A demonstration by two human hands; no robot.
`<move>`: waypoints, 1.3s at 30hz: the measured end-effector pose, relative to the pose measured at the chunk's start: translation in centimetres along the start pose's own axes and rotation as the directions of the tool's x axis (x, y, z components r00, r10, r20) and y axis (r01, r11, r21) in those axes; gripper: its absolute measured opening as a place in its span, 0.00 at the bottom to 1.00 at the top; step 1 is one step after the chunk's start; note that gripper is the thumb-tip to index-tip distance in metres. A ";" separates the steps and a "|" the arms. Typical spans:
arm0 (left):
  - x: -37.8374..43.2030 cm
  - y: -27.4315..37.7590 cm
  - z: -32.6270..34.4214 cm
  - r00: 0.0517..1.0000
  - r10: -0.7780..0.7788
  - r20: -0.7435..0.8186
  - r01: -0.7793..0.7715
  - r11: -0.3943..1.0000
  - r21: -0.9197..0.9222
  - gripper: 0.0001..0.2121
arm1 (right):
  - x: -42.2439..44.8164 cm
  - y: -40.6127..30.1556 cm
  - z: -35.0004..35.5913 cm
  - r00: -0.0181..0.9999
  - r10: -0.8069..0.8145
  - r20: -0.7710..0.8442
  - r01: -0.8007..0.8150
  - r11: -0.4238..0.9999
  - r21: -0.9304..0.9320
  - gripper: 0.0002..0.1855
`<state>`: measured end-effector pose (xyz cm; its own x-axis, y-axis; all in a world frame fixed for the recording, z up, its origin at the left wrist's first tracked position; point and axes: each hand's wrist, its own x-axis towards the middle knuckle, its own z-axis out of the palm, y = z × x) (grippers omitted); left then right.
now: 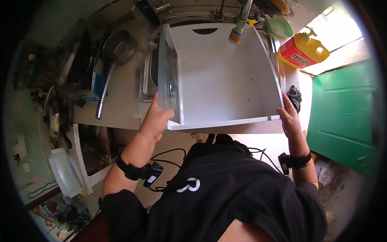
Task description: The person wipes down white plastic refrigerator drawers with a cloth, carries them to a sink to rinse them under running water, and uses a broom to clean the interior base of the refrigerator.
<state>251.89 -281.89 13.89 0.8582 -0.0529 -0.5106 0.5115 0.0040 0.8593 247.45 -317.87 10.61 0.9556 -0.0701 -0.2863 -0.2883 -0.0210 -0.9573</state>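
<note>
A large white plastic drawer (214,78) with a clear front panel (169,78) lies over the sink, its open side facing me. My left hand (155,119) grips its near left corner, thumb on the rim by the clear panel. On the near right corner, my right hand (288,116) holds the side wall. The faucet's spray head (236,37), green, blue and orange, hangs over the far right part of the drawer, and a faint spray of water leaves it. A few small dark specks lie on the inner right side. The undersides of the fingers are hidden.
A small saucepan (116,50) stands on the counter at left, its handle towards me. At right are a yellow detergent jug (302,53), a green dish (279,26), a dark cloth (294,98) and a green panel (343,115). Black cables (172,149) hang near my body.
</note>
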 end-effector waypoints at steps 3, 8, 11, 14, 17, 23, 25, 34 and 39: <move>0.1 -1.5 -0.7 0.997 0.068 0.038 -0.069 0.997 0.035 0.31 | 0.3 -1.5 0.0 0.992 0.121 0.048 -0.112 0.981 -0.160 0.29; 0.0 -1.9 -0.8 0.994 0.089 0.056 -0.093 0.993 0.073 0.32 | 1.9 -8.1 1.1 0.925 -0.317 0.210 0.337 0.429 -0.838 0.20; 0.5 -2.7 -0.4 0.991 0.126 0.038 -0.128 0.988 0.083 0.32 | 4.3 -11.5 -0.4 0.987 -0.064 0.150 0.161 0.513 -0.843 0.09; 0.6 -3.2 -1.1 0.979 0.182 0.096 -0.188 0.980 0.061 0.32 | 7.4 -6.7 -7.0 0.983 -0.108 0.149 0.181 0.412 -0.893 0.07; 0.9 -2.7 -0.9 0.971 0.211 0.110 -0.216 0.976 0.034 0.31 | 7.4 0.4 -10.1 0.988 -0.082 -0.131 -0.105 0.262 -0.959 0.29; 1.4 -3.7 -1.8 0.968 0.225 0.114 -0.240 0.960 0.144 0.36 | 5.5 2.9 -11.4 0.956 0.046 -0.290 -0.274 0.496 -0.824 0.14; 1.0 -3.3 -1.7 0.978 0.181 0.103 -0.197 0.965 0.174 0.36 | 5.2 -1.2 -10.8 0.986 0.011 -0.165 -0.115 0.766 -0.633 0.14; 0.3 -3.3 -2.2 0.987 0.133 0.093 -0.152 0.959 0.240 0.37 | 11.1 -12.7 11.6 0.593 0.295 0.749 0.681 0.313 -0.662 0.27; 0.3 -3.7 -1.8 0.977 0.151 0.152 -0.183 0.956 0.229 0.37 | 22.4 -1.0 20.4 0.792 0.064 0.607 0.590 0.177 -0.788 0.26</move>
<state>250.36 -280.14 10.46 0.9088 -0.2029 -0.3646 0.3219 -0.2151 0.9220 270.44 -299.03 4.37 0.7757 0.5485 -0.3121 0.4641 -0.8309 -0.3068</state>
